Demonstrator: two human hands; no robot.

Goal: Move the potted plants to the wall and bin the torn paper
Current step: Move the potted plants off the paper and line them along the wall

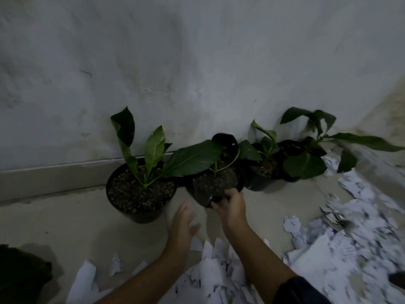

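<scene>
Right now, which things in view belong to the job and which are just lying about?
Job:
potted plants along the wall
pot gripped by right hand
right hand
left hand
torn paper

Lying about:
dark object at lower left

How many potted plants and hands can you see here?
Potted plants: 4, at and
Hands: 2, the left hand open, the right hand gripping the second pot
Total: 6

You see glossy black plastic pots (218, 194) w/ coarse, crumbly soil (140, 194); leaves (192, 159) smooth, slightly shiny. Wall (197, 62) is matt, rough plaster; floor (65, 220) matt concrete; torn paper (328, 249) matt white.
</scene>
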